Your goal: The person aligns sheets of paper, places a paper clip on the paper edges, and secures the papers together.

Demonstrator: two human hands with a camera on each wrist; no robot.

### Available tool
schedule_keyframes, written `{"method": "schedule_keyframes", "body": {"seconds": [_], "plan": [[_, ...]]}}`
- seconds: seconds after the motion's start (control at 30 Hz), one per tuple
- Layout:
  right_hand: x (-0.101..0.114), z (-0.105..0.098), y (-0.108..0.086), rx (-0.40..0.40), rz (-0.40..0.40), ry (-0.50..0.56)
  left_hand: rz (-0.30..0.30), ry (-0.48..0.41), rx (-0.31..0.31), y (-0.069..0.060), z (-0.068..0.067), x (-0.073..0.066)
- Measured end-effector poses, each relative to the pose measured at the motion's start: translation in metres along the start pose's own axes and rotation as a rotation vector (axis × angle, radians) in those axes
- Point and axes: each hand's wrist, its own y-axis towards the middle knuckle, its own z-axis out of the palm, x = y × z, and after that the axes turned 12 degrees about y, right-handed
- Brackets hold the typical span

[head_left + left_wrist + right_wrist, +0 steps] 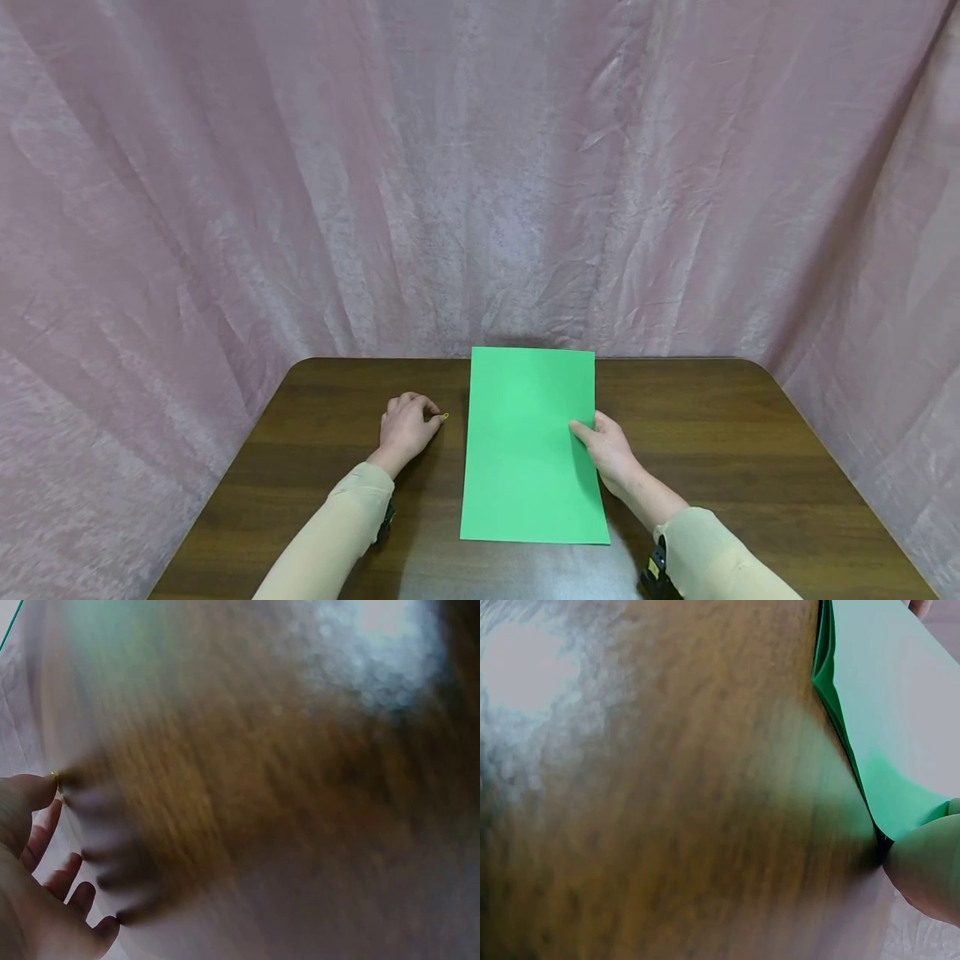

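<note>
cream sleeves nearest; right hand grips green paper; left hand pinches tiny yellow object

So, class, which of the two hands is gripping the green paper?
The right hand, thumb on top of the green paper; the left hand, off the paper, holds a small yellow item.

no readable text tbh (yellow patch on the wrist device right of the green sheet is too tiny)
</note>
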Motion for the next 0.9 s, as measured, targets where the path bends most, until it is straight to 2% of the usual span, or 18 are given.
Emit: {"method": "schedule_keyframes", "body": {"seconds": [0.6, 0.9], "plan": [[-0.0022, 0.0032, 0.0021, 0.007, -0.006, 0.002, 0.023, 0.018, 0.006, 0.0027, 0.0006, 0.0003], [-0.0023, 0.0038, 0.001, -0.002, -0.005, -0.003, 0.011, 0.015, 0.015, 0.0027, -0.0006, 0.001]]}}
